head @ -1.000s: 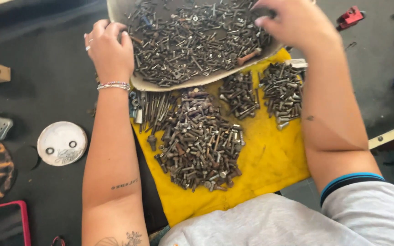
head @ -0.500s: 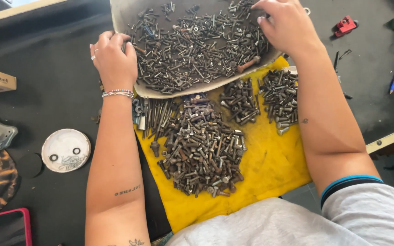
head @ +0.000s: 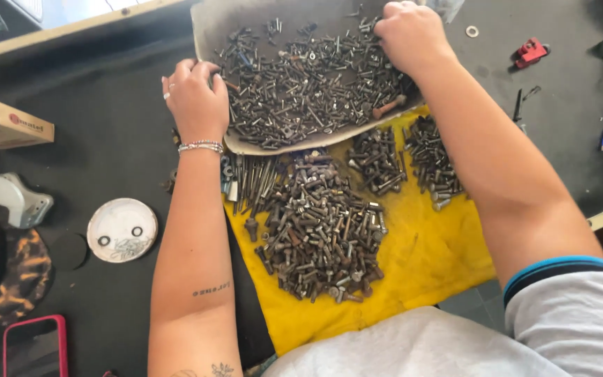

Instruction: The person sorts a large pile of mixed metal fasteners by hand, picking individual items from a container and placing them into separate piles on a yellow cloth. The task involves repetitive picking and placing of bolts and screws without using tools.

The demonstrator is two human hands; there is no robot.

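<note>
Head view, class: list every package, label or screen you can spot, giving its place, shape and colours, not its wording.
Cardboard box: far left of the dark table, long, tan, with a red printed mark.
Phone: bottom left corner, flat rectangle, dark blank screen, red-pink case.
Round lid: left of the left forearm, white disc with scribbled marks.

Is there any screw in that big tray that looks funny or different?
Yes. One big rusty reddish bolt lies near the tray's front edge, just below the right hand. It is thicker and browner than the small dark screws around it.
</note>
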